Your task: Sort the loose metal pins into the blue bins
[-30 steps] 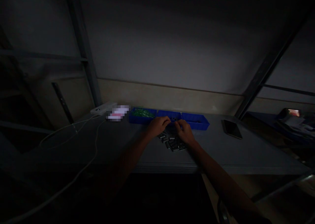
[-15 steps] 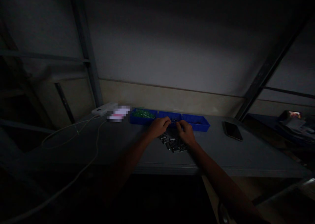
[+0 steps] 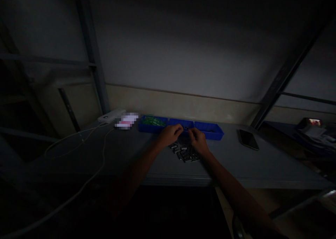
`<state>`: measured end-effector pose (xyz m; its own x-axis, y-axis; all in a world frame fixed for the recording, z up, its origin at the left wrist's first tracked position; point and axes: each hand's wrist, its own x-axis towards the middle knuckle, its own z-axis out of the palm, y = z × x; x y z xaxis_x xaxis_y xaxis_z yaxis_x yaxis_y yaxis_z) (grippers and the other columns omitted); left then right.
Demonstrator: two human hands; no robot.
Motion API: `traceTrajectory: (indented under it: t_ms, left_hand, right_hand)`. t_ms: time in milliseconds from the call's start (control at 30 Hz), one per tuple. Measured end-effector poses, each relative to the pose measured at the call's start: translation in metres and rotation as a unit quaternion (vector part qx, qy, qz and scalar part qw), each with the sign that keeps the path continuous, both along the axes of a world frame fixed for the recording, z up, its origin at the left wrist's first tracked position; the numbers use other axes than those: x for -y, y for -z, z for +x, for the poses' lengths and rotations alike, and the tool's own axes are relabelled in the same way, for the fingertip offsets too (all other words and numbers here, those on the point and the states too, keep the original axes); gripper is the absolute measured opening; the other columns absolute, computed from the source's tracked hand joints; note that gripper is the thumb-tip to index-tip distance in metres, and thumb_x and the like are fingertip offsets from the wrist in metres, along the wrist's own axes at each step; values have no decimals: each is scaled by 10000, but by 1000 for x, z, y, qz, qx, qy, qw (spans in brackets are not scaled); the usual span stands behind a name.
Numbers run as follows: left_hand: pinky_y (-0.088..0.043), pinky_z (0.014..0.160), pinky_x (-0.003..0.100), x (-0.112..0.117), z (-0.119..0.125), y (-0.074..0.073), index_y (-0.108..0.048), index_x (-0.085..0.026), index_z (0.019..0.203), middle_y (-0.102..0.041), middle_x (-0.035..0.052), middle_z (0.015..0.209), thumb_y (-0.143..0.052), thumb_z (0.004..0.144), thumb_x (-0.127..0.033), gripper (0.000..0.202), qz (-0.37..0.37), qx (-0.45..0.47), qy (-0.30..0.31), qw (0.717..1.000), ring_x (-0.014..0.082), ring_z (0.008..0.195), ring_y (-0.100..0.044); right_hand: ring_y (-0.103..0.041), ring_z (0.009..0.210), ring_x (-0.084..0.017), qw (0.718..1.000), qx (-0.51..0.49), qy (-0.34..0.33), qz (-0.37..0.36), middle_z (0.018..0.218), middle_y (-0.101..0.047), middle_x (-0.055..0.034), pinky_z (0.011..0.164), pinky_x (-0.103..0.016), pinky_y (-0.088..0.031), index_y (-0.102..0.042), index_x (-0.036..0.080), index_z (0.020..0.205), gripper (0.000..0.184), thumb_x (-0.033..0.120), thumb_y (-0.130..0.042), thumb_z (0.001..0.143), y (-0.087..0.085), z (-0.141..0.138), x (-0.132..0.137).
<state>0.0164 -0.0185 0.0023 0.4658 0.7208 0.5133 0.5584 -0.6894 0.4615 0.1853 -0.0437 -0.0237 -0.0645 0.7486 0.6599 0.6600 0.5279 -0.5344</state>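
My left hand (image 3: 170, 134) and my right hand (image 3: 198, 140) face each other in front of the middle blue bin (image 3: 181, 122). Fingers on both are pinched; whatever sits between the fingertips is too small and dark to name. Below the hands lies a pile of short metal cylinders (image 3: 184, 153) on the grey table. The left blue bin (image 3: 150, 128) contains green, shiny pieces (image 3: 152, 121). A few dark, thin pieces lie in the right blue bin (image 3: 215, 135).
A phone (image 3: 248, 139) lies on the grey table (image 3: 231, 165) at the right. At the left are a white power strip (image 3: 111, 116), a blurred-out lit item (image 3: 127, 121) and a white cable (image 3: 103, 155). Metal posts (image 3: 96, 71) rise behind the table.
Almost nothing differs. Both hands stay in front of the middle bin, with only slight finger movement.
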Motion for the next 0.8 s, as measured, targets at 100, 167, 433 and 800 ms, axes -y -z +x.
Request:
traceTrajectory:
  t_ms: [100, 167, 433, 800]
  left_hand:
    - [-438, 698, 234, 2, 0, -1, -591, -173, 915, -670, 24, 833, -451, 846, -264, 181, -9, 6, -3, 1000, 145, 757, -611]
    - [-438, 696, 236, 3, 0, -2, -591, -174, 898, -666, 21, 825, -447, 845, -250, 170, -6, 5, -3, 1000, 144, 753, -606]
    - [-430, 697, 242, 0, 0, 0, -590, -166, 836, -664, 33, 817, -396, 878, -284, 231, -3, -8, -13, 1000, 150, 762, -604]
    - [-434, 704, 235, -1, 0, 4, -602, -184, 937, -677, 23, 863, -417, 873, -311, 233, -19, -46, -1, 999, 145, 787, -613]
  right_hand:
    - [-524, 634, -136, 1000, -1, 5, -7, 680, -575, -17, 615, -246, -377, -555, 167, 752, 301, 359, -360, 877, 0, -1, 0]
    - [-524, 632, -136, 1000, -7, 1, -9, 680, -576, -17, 616, -248, -380, -553, 168, 758, 305, 373, -362, 878, 0, -1, 0]
    - [-530, 671, -136, 999, -31, -28, 29, 753, -582, -18, 644, -248, -403, -544, 172, 876, 202, 344, -444, 844, 2, 1, 0]
    - [-542, 610, -161, 990, -43, 132, 31, 680, -626, -60, 601, -263, -365, -608, 160, 737, 417, 465, -357, 870, -8, 21, -8]
